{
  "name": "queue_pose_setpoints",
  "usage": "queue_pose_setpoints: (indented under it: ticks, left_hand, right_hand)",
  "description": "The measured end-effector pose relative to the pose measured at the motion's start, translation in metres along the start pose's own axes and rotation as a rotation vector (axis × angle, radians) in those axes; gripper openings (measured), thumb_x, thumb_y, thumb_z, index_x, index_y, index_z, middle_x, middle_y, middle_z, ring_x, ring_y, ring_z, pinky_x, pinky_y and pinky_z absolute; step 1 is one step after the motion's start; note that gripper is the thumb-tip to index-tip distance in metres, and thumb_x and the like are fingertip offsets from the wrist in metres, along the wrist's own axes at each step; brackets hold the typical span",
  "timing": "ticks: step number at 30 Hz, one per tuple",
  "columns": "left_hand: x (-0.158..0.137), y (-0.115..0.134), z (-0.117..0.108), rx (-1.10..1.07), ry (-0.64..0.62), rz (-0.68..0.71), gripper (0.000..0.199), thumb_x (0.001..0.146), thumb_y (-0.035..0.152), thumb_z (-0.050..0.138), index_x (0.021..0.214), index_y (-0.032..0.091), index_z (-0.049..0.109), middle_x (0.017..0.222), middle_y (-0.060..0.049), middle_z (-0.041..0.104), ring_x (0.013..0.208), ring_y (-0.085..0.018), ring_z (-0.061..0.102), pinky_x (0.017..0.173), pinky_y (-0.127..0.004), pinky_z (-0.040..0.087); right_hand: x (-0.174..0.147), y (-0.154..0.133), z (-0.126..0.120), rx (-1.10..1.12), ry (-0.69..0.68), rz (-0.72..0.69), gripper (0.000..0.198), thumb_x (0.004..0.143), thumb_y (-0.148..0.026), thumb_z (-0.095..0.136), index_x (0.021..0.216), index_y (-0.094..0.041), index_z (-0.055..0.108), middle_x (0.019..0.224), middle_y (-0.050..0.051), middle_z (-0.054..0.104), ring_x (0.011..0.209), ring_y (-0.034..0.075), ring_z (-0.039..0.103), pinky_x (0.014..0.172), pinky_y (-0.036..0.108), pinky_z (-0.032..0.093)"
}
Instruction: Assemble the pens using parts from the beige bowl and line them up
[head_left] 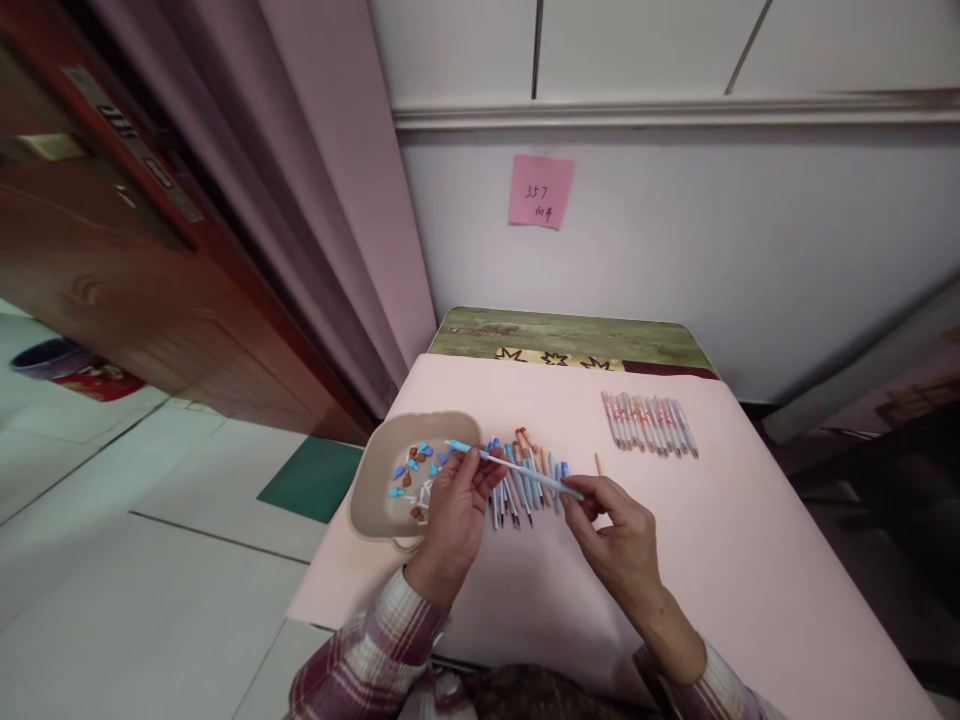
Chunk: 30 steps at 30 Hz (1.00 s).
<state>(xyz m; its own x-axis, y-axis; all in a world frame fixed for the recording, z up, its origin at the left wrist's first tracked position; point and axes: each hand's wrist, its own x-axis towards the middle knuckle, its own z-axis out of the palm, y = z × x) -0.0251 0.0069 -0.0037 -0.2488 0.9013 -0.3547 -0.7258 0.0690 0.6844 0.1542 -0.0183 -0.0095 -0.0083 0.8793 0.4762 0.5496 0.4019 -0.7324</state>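
Note:
Both my hands hold a pale blue pen, slanted in front of me above the table. My left hand (465, 492) pinches its front part, near the bright blue tip (459, 446). My right hand (611, 515) grips the rear of the light blue barrel (544, 480) between thumb and fingers. A thin white length, like a refill, shows between the two parts. Behind and below lies a pile of blue, white and orange pen parts (517, 500). At the left, a beige basin (367, 470) holds small blue and brown pieces and white bits; my left hand partly covers its right side.
A row of clear pens with red markings (649, 425) lies at the back right of the pink-covered table (720, 560). One small orange piece (599, 463) lies near it. A pink note (541, 192) is on the wall; a wooden door (150, 250) and curtain stand left.

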Motion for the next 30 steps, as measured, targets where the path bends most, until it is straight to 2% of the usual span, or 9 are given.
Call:
queue_pose_setpoints:
  ticks: [12, 19, 24, 30]
  left_hand:
    - [-0.012, -0.017, 0.017, 0.037, -0.079, -0.116, 0.024, 0.070, 0.029, 0.080, 0.082, 0.014, 0.065, 0.081, -0.005, 0.072, 0.074, -0.014, 0.069, 0.071, -0.026, 0.056]
    - [-0.015, -0.021, 0.020, 0.029, -0.085, -0.127, 0.025, 0.069, 0.029, 0.080, 0.083, 0.014, 0.065, 0.082, -0.004, 0.072, 0.073, -0.014, 0.068, 0.073, -0.027, 0.056]
    - [-0.014, -0.021, 0.020, 0.047, -0.082, -0.106, 0.026, 0.068, 0.030, 0.080, 0.082, 0.014, 0.066, 0.082, -0.005, 0.071, 0.074, -0.015, 0.068, 0.071, -0.027, 0.056]
    - [-0.016, -0.019, 0.022, 0.092, -0.115, -0.079, 0.026, 0.069, 0.031, 0.080, 0.083, 0.014, 0.067, 0.084, -0.006, 0.072, 0.076, -0.016, 0.068, 0.073, -0.028, 0.056]
  right_hand:
    - [0.002, -0.001, 0.006, 0.029, 0.047, -0.031, 0.012, 0.088, -0.023, 0.059, 0.097, -0.020, 0.066, 0.076, 0.001, 0.064, 0.060, 0.012, 0.058, 0.061, 0.025, 0.050]
    - [-0.005, 0.007, 0.011, -0.009, 0.186, 0.021, 0.013, 0.085, -0.029, 0.065, 0.094, -0.020, 0.063, 0.071, -0.001, 0.066, 0.060, 0.013, 0.065, 0.062, 0.024, 0.053]
    - [-0.008, 0.009, 0.012, 0.001, 0.185, 0.008, 0.014, 0.086, -0.032, 0.064, 0.092, -0.020, 0.063, 0.073, 0.000, 0.069, 0.059, 0.013, 0.067, 0.063, 0.024, 0.054]
    - [-0.008, 0.008, 0.008, -0.051, 0.087, 0.061, 0.024, 0.089, -0.039, 0.059, 0.078, -0.018, 0.065, 0.059, -0.001, 0.064, 0.048, 0.010, 0.058, 0.050, 0.019, 0.046]
